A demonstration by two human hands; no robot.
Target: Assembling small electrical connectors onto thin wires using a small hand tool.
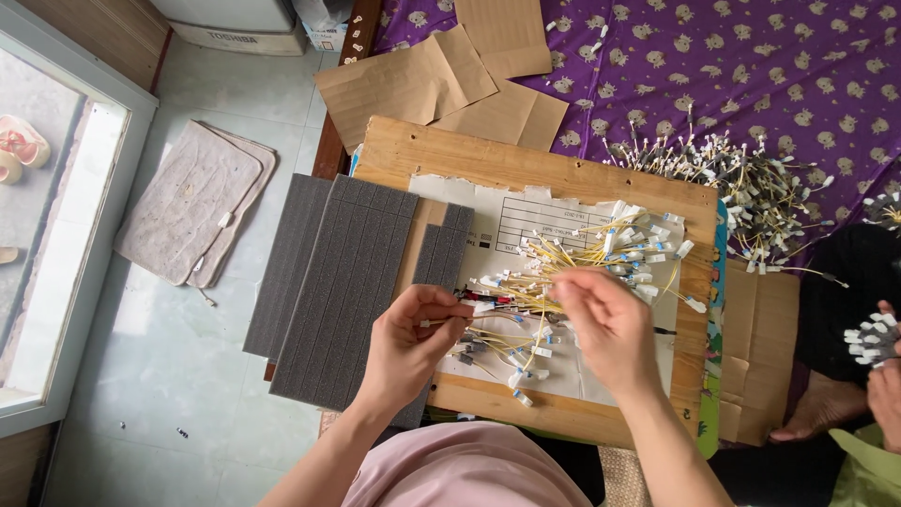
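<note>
Left hand: my left hand (410,340) is pinched closed on one thin wire lead (449,322), thumb and fingertips gripping its end just left of the wire bundle.
Right hand: my right hand (608,322) rests on the wire bundle (572,272), fingers curled into the yellow strands and grasping several of them.
Wire bundle: yellow wires with white connectors, spread over the printed paper sheet (526,221) at the middle of the wooden board (450,155).
Foam strips: grey ribbed foam strips (338,282) lie overlapping the board's left edge, just beside my left hand.
Surroundings: a second heap of wired connectors (751,192) sits on the purple patterned cloth (779,66), well apart to the right; brown cardboard pieces (422,80) lie beyond the board.
Other person: another person's hand (882,376) at the right edge holds a cluster of white connectors (868,340).
</note>
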